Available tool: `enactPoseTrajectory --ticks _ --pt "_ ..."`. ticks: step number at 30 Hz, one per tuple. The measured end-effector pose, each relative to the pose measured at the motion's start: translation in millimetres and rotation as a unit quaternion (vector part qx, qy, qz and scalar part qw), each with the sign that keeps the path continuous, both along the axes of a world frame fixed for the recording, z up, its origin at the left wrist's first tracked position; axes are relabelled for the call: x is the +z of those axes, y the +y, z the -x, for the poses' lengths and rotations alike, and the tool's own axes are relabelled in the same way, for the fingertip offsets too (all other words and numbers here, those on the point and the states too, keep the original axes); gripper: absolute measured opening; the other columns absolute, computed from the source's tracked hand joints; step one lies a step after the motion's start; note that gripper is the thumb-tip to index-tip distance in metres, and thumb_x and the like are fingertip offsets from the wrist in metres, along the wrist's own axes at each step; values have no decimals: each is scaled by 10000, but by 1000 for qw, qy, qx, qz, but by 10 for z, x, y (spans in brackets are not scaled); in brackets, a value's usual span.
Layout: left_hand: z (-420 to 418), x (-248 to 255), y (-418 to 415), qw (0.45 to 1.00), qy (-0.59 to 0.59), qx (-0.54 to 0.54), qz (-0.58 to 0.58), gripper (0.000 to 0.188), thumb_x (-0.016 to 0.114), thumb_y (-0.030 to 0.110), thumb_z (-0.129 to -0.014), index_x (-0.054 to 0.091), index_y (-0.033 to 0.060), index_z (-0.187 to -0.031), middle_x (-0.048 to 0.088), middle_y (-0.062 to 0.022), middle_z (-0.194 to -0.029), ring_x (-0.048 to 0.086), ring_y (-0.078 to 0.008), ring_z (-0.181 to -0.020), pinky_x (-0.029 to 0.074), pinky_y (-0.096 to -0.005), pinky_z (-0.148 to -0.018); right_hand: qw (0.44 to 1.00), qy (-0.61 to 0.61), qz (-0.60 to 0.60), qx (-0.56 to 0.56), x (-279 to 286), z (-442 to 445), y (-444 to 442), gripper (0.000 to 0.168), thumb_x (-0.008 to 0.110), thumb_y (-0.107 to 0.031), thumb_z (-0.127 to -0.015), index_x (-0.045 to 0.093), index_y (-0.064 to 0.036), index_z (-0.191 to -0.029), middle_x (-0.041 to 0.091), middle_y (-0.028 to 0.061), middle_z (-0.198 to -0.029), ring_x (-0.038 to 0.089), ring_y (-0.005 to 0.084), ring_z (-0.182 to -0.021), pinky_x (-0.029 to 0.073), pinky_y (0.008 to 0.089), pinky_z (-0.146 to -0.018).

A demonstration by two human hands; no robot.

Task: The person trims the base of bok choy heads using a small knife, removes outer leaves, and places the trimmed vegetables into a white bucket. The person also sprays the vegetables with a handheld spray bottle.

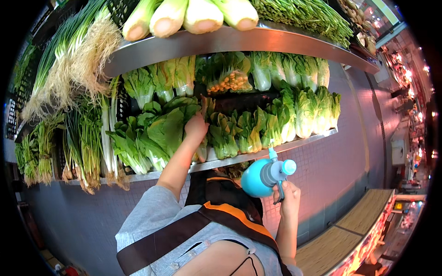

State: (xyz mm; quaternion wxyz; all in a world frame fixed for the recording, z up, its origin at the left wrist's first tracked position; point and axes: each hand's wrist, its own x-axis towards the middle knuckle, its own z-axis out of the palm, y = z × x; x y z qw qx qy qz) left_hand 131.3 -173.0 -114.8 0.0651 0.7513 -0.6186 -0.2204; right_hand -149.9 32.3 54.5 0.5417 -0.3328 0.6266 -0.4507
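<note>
My left hand [197, 126] reaches in among the leafy greens on the lower shelf and touches a bunch of large dark-green leaves [166, 127]. Most of its fingers are hidden, so whether it grips the bunch cannot be told. My right hand [290, 197] holds a turquoise pump spray bottle [256, 177] by its grey handle, in front of the shelf edge. The bottle's nozzle points towards the greens. Bagged bunches of bok choy [249, 136] stand just right of my left hand. Behind them is a bag of greens with small orange pieces [230, 82].
A metal shelf edge [214, 43] runs above the greens, with thick white-green stalks [203, 17] over it. Rooted spring onions [81, 51] hang at the left. Napa cabbages [305, 114] stand at the right. A wood-patterned counter [331, 246] is at lower right.
</note>
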Motion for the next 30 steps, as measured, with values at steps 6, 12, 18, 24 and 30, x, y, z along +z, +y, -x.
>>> enactPoseTrajectory --ticks 6,12,18,24,30 --pt "93 -195 -502 975 77 -56 203 379 683 349 -771 571 114 -1047 583 -104 -995 620 -293 -840 502 -400 -666 1000 8 10 -4 52 -111 -34 337 551 -294 -904 606 14 -779 538 44 -566 470 100 -466 354 223 -443" --pt "289 -363 -1520 910 332 -52 244 282 639 184 -840 603 84 -1101 593 -96 -953 600 -230 -851 489 -379 -707 1000 5 13 -9 64 -328 -323 315 537 -264 -922 606 13 -787 533 35 -570 475 89 -472 360 215 -441" --pt "440 -409 -1952 902 323 -105 268 285 609 126 -866 581 113 -1149 470 -78 -1120 537 -216 -870 484 -382 -732 1000 14 24 -9 29 -511 -673 334 531 -276 -928 600 15 -779 528 30 -566 456 78 -448 341 199 -418" --pt "439 -452 -2088 878 393 -151 228 275 642 117 -834 611 91 -1106 531 -65 -1023 550 -184 -844 469 -344 -711 1000 25 -9 -9 59 -691 -938 347 526 -298 -931 601 9 -786 519 24 -561 462 79 -467 355 205 -438" --pt "327 -516 -2173 827 531 -109 150 230 668 94 -795 632 45 -1017 588 -31 -861 552 -127 -774 453 -292 -674 998 35 -60 -4 167 -802 -1211 344 531 -304 -929 596 2 -788 511 21 -575 452 72 -478 353 208 -436"
